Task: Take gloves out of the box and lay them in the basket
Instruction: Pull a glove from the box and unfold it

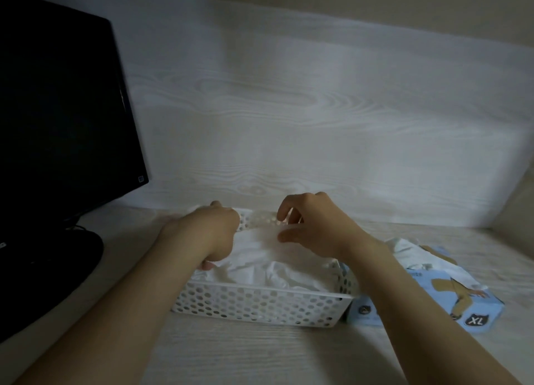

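A white perforated basket (260, 305) stands on the desk in front of me, with several thin white gloves (289, 272) lying crumpled inside. My left hand (211, 231) reaches over the basket's left side, fingers curled down onto the gloves. My right hand (312, 225) hovers over the far rim and pinches a translucent glove (260, 234) stretched between both hands. To the right lies the light-blue glove box (427, 295) marked XL, with white gloves (404, 247) sticking out of its opening.
A black monitor (57, 110) on a dark stand (57, 257) fills the left. A pale wood-grain wall panel (318, 110) rises right behind the basket. The pale desk (260, 355) extends toward me.
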Tool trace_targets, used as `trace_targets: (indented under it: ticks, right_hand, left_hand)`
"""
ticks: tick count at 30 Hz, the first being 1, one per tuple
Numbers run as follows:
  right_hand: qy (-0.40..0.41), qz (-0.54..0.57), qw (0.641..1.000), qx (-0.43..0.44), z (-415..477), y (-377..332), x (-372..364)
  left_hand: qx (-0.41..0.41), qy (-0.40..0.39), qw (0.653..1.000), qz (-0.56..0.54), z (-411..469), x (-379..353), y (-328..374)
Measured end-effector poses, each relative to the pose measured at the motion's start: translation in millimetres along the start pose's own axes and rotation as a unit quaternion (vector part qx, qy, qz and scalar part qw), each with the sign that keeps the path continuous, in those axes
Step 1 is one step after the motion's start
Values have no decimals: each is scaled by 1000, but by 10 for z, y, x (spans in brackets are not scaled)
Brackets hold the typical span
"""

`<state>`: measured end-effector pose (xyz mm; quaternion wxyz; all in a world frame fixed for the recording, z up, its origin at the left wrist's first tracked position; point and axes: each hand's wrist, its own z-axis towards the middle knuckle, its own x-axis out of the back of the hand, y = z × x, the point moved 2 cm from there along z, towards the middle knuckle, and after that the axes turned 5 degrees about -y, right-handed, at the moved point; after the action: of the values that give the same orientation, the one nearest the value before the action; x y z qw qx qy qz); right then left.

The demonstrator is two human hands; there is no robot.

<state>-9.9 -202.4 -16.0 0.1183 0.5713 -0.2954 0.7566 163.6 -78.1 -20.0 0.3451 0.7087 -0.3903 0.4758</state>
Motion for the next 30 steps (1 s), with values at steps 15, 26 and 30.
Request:
trace_targets:
  ticks: [15,26,30]
  right_hand:
    - [-286,-135,948,-45,-195,-207,-70]
    - [-277,-131,951,-31,-129,-130,-248]
    - [-259,-145,955,-24,-174,-226,-62]
  left_hand:
    - [-67,-99,984,131,-207,-36,188]
    - [-32,-133,975,175,-72,-173,261]
    - [-18,-67,981,180,-232,-101,375]
